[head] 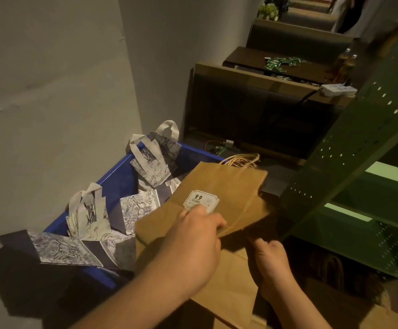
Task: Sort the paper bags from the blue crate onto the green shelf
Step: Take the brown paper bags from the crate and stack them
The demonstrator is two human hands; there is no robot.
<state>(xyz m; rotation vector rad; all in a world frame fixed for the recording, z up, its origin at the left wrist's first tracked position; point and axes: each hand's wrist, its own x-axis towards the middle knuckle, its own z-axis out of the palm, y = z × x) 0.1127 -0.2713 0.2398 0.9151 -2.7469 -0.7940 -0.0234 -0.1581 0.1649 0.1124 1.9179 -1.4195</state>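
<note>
A flat brown paper bag (219, 186) with twine handles and a white price sticker is held over the right end of the blue crate (115, 174). My left hand (193, 243) pinches the bag's lower edge from above. My right hand (270, 262) curls under the bag's lower right corner, fingers partly hidden; what it holds I cannot make out. Several printed blue-and-white bags (136, 207) with grey handles lie and stand in the crate. More brown bags (231, 288) lie below my hands. The green perforated shelf (364, 150) stands at the right, its tiers lit.
A grey wall (51, 91) runs along the crate's left side. Dark wooden booths and tables (264, 108) stretch away behind the crate, one with green packets on top. A brown bag (335, 302) lies low at the shelf's foot.
</note>
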